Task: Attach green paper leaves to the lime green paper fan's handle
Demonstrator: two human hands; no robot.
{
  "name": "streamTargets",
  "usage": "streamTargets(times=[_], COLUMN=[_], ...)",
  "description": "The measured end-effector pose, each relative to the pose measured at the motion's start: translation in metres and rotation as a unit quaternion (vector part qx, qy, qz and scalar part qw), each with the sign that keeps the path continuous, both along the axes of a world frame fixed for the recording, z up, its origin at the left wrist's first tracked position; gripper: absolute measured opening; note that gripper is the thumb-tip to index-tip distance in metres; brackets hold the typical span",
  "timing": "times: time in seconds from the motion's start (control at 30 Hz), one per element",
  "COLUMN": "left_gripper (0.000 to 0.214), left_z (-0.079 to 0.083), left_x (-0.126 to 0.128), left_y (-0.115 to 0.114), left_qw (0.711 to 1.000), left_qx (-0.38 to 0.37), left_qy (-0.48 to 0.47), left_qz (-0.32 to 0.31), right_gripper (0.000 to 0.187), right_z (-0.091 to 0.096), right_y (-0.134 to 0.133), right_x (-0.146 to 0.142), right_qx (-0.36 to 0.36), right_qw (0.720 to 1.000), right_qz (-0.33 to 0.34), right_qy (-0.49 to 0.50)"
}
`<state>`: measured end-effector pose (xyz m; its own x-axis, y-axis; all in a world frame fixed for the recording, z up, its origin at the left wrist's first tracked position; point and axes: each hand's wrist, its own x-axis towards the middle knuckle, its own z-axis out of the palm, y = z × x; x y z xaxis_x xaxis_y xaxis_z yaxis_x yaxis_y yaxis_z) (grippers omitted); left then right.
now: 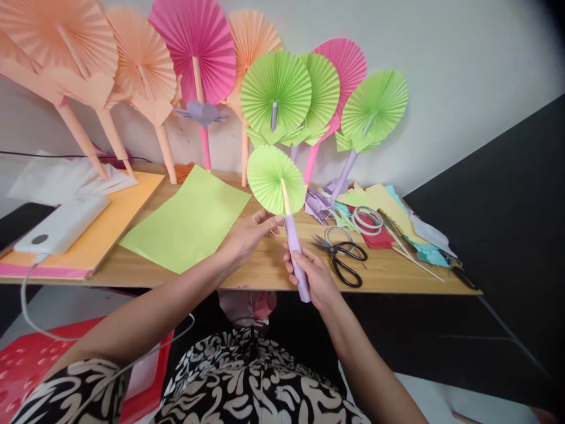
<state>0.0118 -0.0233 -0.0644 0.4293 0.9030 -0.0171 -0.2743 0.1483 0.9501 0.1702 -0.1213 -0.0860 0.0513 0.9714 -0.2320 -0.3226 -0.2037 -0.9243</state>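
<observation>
My right hand point(309, 271) is wrapped around the purple rolled-paper handle point(297, 253) of a paper fan. The fan's pleated green disc point(269, 176) is spread into a full round, with a pale stick running down its middle into the handle. My left hand point(260, 229) has its fingers curled in a loose pinch at the top of the handle, just under the disc. Black-handled scissors point(342, 256) lie on the table right of my right hand. A sheet of green paper point(189, 218) rests flat beyond my left forearm.
Several finished-looking fans, among them a pink fan point(196, 47) and a green fan point(276, 88), lean on the wall. A white power bank point(64, 224) sits on orange paper point(128, 203). Tape rolls point(367, 220), paper scraps point(384, 203) and thin sticks point(417, 262) lie at right.
</observation>
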Motion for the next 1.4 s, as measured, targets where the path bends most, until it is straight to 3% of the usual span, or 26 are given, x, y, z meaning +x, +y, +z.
streamTargets(times=[0.17,0.33,0.43,0.5,0.6,0.67,0.77,0.87,1.07,1.23,1.3,1.4], left_gripper=[0.031,0.027,0.026,0.027,0.027,0.027,0.027,0.028,0.029,0.029,0.028,0.028], left_z=[0.001,-0.004,-0.008,-0.009,-0.008,-0.007,-0.005,-0.007,-0.012,-0.013,-0.013,-0.012], left_x=[0.017,0.023,0.019,0.014,0.005,0.003,0.003,0.006,0.006,0.004,0.003,0.004], left_y=[0.007,0.013,0.018,0.021,0.024,0.024,0.022,0.020,0.022,0.022,0.022,0.022], left_qw=[0.999,0.995,0.991,0.990,0.991,0.992,0.993,0.994,0.996,0.996,0.996,0.996], left_qx=[-0.036,-0.061,-0.081,-0.089,-0.090,-0.086,-0.078,-0.069,-0.074,-0.075,-0.072,-0.073], left_qy=[-0.027,-0.078,-0.104,-0.104,-0.094,-0.090,-0.091,-0.083,-0.056,-0.043,-0.047,-0.049], left_qz=[0.024,0.021,0.023,0.016,0.023,0.016,-0.001,-0.015,-0.003,-0.003,-0.016,-0.030], right_gripper=[0.037,0.039,0.043,0.041,0.037,0.037,0.048,0.051,0.043,0.039,0.040,0.040], right_z=[-0.007,-0.013,-0.014,-0.013,-0.010,-0.009,-0.012,-0.017,-0.016,-0.013,-0.014,-0.017], right_y=[0.006,0.011,0.008,0.002,-0.011,-0.020,-0.029,-0.032,-0.035,-0.046,-0.049,-0.052], right_x=[-0.006,-0.012,-0.008,0.007,0.050,0.087,0.134,0.154,0.140,0.142,0.148,0.159], right_qx=[0.055,0.072,0.134,0.206,0.265,0.252,0.171,0.140,0.151,0.119,0.079,0.007], right_qw=[0.983,0.971,0.948,0.895,0.763,0.696,0.645,0.633,0.600,0.646,0.629,0.575], right_qz=[-0.030,-0.043,-0.031,-0.042,-0.083,-0.111,-0.059,0.008,-0.043,-0.155,-0.202,-0.213], right_qy=[-0.174,-0.222,-0.288,-0.394,-0.584,-0.663,-0.742,-0.761,-0.784,-0.738,-0.747,-0.790])
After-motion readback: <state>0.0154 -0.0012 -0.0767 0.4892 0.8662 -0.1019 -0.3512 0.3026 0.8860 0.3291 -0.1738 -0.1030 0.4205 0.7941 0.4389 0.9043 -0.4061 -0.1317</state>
